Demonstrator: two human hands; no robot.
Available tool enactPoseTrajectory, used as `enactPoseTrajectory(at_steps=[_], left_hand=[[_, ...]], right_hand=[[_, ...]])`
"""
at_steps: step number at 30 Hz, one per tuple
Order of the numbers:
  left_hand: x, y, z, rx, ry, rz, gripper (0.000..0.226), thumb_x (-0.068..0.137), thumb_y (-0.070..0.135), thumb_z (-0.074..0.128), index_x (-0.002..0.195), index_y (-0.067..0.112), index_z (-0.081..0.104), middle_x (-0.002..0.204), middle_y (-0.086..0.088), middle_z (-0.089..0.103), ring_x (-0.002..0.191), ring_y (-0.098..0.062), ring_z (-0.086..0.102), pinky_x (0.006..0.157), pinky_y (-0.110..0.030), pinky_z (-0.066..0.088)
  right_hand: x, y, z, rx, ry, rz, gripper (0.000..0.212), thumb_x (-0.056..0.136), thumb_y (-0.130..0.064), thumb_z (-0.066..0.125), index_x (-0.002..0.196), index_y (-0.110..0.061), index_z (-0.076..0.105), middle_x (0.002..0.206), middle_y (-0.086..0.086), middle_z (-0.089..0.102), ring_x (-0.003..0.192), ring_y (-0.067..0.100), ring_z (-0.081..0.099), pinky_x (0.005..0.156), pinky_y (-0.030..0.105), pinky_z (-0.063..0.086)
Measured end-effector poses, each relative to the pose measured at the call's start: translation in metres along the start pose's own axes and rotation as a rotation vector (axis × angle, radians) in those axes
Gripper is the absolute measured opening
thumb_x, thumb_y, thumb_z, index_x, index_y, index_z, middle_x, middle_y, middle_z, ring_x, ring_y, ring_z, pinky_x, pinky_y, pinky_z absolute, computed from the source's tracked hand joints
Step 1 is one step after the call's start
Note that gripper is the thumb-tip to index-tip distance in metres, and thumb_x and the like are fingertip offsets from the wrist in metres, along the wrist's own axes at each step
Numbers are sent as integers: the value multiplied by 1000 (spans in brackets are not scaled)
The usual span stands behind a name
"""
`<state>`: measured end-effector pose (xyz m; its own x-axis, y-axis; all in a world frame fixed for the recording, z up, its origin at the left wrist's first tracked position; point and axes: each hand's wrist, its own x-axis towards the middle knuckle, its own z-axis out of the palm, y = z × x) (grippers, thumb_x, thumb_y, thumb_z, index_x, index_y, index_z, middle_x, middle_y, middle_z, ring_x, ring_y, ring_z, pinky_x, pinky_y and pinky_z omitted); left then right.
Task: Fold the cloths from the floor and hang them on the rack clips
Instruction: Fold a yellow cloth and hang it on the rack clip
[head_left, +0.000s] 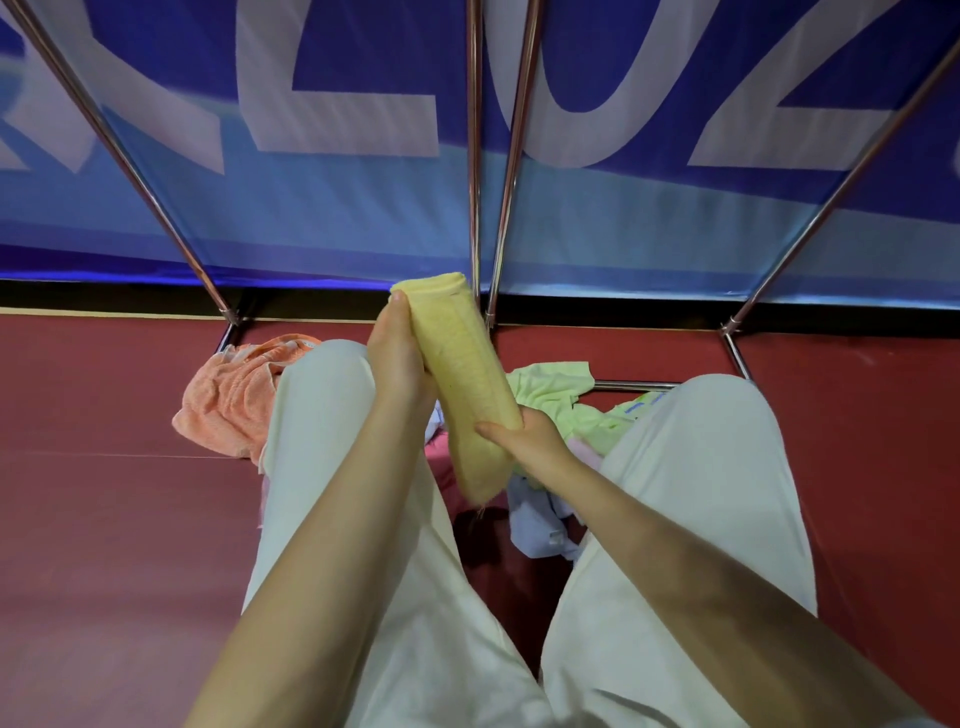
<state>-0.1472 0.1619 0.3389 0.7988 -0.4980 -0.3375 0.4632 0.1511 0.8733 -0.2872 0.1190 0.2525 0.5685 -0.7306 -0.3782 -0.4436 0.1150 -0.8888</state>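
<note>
A yellow cloth (460, 364), folded into a long narrow strip, is held up between my knees. My left hand (397, 358) grips its upper part from the left, thumb up near the top fold. My right hand (522, 441) grips its lower part from the right. On the floor lie an orange cloth (234, 395) by my left knee, a light green cloth (561, 395) behind the yellow one, and a pale blue-white cloth (540, 525) under my right forearm. The metal rack's legs (472, 156) rise ahead; no clips are in view.
My legs in white trousers (691, 493) fill the lower frame. The rack's base bars (634, 385) run along the red floor (104, 519). A blue banner with large white letters (337, 104) hangs behind the rack.
</note>
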Motion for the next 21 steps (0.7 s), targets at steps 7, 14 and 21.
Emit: enactPoseTrajectory(at_steps=[7,14,21], left_hand=[[14,-8,3,177,132,-13,33,99,38,45,70,25,56,74,7,56,76,-12,51,79,-33,43],[9,-33,5,-67,45,-351,37,98,39,49,115,7,58,99,-8,61,85,-21,60,77,-34,55],[-29,-77,21,-4,-187,-662,29,96,37,55,75,18,51,60,3,47,40,-10,49,37,-18,43]], right_hand=[[-8,3,-23,-191,77,-154,27,86,-32,67,96,-8,67,92,8,70,87,23,66,81,43,52],[-21,0,-50,287,24,-72,12,94,-13,55,100,-19,64,95,-1,70,87,11,67,79,26,52],[-17,-7,-72,499,137,-12,15,93,-13,57,105,-12,65,104,11,69,99,27,65,96,44,48]])
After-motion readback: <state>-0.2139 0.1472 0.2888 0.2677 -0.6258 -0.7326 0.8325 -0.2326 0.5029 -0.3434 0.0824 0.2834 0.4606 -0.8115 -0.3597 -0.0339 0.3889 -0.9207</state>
